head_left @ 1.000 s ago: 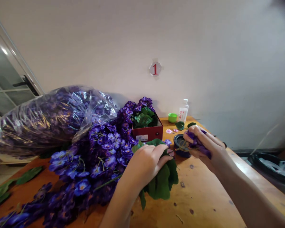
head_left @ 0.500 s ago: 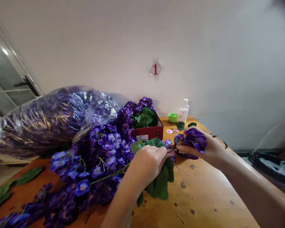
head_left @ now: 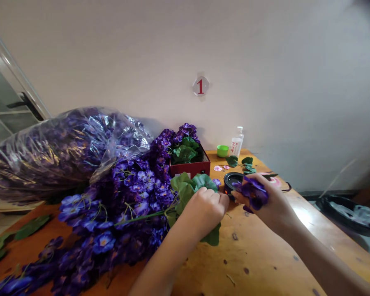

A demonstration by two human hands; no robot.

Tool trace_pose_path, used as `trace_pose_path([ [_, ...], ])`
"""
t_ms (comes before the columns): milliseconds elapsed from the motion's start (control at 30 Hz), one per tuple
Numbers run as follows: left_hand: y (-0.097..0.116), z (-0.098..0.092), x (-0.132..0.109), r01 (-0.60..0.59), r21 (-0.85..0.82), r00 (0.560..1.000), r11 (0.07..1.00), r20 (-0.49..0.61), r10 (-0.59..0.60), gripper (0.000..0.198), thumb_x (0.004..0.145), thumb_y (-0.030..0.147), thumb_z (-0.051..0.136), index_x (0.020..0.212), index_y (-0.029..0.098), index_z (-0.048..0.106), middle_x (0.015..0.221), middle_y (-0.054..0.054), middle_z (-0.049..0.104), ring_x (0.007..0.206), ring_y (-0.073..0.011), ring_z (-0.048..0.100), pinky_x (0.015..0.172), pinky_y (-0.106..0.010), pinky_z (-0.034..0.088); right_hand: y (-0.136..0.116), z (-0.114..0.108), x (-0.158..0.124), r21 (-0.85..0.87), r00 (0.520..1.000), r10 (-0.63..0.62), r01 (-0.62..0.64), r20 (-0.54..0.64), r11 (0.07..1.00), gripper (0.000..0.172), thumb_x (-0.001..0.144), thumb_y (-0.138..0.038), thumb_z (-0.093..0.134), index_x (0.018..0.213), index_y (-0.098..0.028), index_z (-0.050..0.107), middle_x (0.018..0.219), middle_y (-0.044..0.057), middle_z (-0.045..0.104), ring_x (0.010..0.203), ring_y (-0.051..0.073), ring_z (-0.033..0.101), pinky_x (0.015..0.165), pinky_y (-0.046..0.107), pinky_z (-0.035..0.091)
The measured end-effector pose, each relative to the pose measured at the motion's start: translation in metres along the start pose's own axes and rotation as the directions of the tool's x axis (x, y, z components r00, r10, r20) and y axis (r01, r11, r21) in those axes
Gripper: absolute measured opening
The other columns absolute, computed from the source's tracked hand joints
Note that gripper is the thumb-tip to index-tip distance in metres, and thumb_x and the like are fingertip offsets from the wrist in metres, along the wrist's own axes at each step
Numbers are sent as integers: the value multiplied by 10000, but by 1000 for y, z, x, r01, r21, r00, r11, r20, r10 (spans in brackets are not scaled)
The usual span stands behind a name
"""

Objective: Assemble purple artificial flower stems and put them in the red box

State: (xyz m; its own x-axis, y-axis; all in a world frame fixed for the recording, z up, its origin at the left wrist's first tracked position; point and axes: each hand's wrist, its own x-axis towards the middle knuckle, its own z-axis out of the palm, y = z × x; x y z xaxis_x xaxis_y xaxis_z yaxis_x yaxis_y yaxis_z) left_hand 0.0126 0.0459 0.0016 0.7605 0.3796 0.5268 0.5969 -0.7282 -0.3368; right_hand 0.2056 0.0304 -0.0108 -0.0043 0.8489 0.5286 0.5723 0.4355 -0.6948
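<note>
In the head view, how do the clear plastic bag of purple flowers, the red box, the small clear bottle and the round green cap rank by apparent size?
1. Clear plastic bag of purple flowers, by far.
2. Red box.
3. Small clear bottle.
4. Round green cap, beside it, clearly smaller.

On my feed the left hand (head_left: 205,207) and the right hand (head_left: 267,203) are both bare, with slim fingers (head_left: 215,198) and smooth knuckles just behind them. Back from the fingers, each wrist and forearm is uncovered as far as my view runs, the left forearm slender and rounded, the right one a little blurred toward the corner. The nails are too small for me to make out.
</note>
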Motion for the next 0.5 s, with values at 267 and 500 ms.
trace_pose_path([
  [267, 32, -8, -2, 5, -136, 979, 991, 202, 22, 160, 856, 86, 519, 710, 153, 530, 621, -8, 602, 592, -175, 584, 528, -299, 417, 19, -11, -46, 355, 922, 370, -386, 115, 851, 348, 641, -341, 769, 860, -255, 513, 705, -12, 604, 579, 159, 569, 446, 246, 488],
  [500, 10, -4, -18, 334, -210, 912, 919, 318, -259, 180, 942, 223, 416, 938, 208, 596, 917, -26, 643, 900, -186, 593, 775, -303, 469, 75, 5, -87, 212, 847, 517, -532, 127, 820, 370, 621, -462, 753, 823, -204, 580, 693, 36, 672, 641, 219, 651, 572, 299, 547],
])
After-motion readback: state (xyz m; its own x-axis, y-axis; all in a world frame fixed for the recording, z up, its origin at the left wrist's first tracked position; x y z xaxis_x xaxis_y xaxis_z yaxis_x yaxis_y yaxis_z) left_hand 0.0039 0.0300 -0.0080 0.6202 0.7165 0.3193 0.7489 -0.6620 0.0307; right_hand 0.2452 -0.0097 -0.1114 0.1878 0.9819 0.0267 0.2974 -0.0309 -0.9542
